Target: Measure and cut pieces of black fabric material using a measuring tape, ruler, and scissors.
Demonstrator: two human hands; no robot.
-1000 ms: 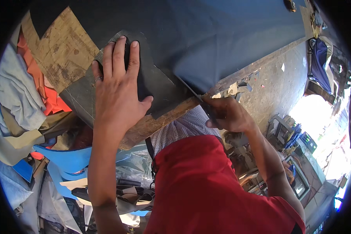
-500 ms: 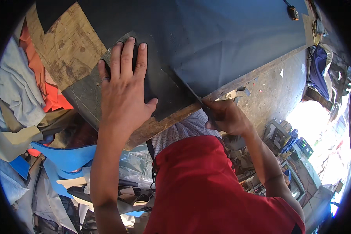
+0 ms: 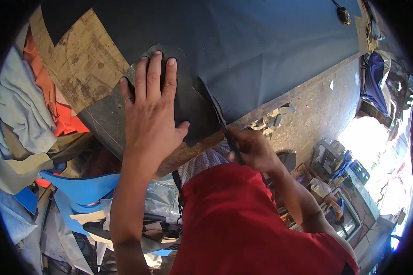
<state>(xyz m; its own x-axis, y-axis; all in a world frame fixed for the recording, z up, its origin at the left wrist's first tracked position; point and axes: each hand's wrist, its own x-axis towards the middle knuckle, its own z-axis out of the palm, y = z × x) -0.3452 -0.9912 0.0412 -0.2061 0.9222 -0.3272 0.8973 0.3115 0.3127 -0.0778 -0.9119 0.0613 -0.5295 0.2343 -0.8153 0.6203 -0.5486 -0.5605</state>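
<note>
A large dark sheet (image 3: 243,59) lies over the wooden table (image 3: 89,55), reaching its near edge. My left hand (image 3: 150,107) rests flat on a dark grey piece at the near left, fingers stretched out and slightly spread, a ring on one finger. At the table's near edge my right hand (image 3: 254,149) is closed round the dark handles of a pair of scissors (image 3: 217,109). The long blades point away and to the left over the dark sheet, along a cut edge. My fingers partly hide the handles.
A tape measure (image 3: 344,16) lies at the far right of the sheet. Small scraps (image 3: 273,119) are scattered right of the table edge. Heaped cloth (image 3: 23,91), orange material (image 3: 69,121) and blue pieces (image 3: 80,185) crowd the left. Another person (image 3: 338,208) shows at the lower right.
My right hand and the scissors have drawn back toward me and a little left. My left hand stays flat, slightly lower in the picture as the view shifts.
</note>
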